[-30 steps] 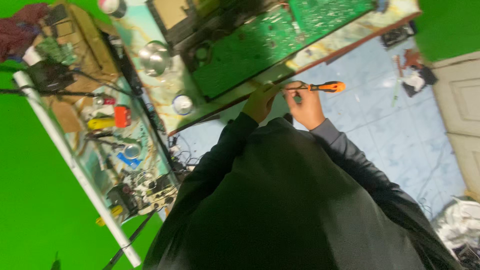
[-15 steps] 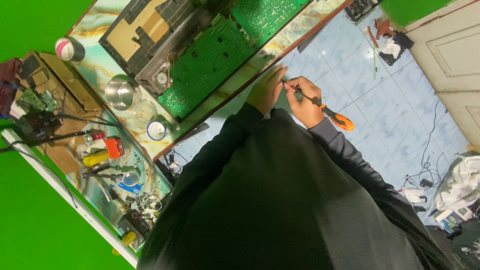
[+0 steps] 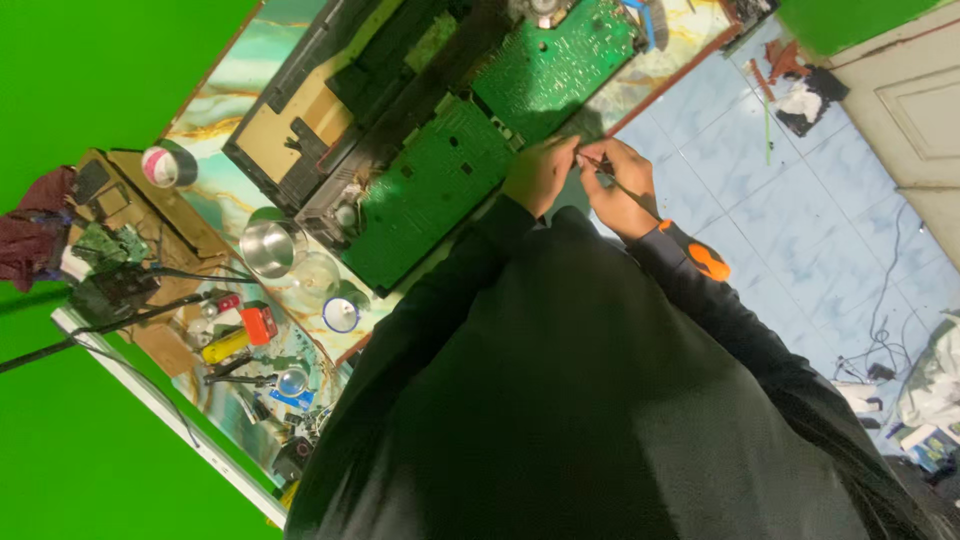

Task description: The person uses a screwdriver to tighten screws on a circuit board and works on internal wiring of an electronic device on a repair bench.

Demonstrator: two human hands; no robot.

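Note:
My right hand (image 3: 622, 187) grips a screwdriver (image 3: 680, 245) with an orange and black handle, its thin shaft pointing up toward my left hand (image 3: 540, 172). My left hand rests at the near edge of a green circuit board (image 3: 430, 195), fingers curled close to the screwdriver tip; whether it pinches something small I cannot tell. A second green board (image 3: 555, 62) lies just beyond it, beside a black and tan chassis (image 3: 310, 120). Both dark sleeves fill the lower middle of the view.
On the marbled tabletop (image 3: 215, 110) stand a steel cup (image 3: 270, 247), a clear glass (image 3: 315, 275), a small white-rimmed tin (image 3: 340, 314) and a tape roll (image 3: 165, 165). A cluttered shelf (image 3: 240, 360) holds tools. The blue tiled floor (image 3: 800, 200) has cables and scraps, next to a white door (image 3: 915, 110).
The view has swung, so the table and boards sit further right. The screwdriver turned from lying sideways to handle-down, and both hands stayed together at the board's edge.

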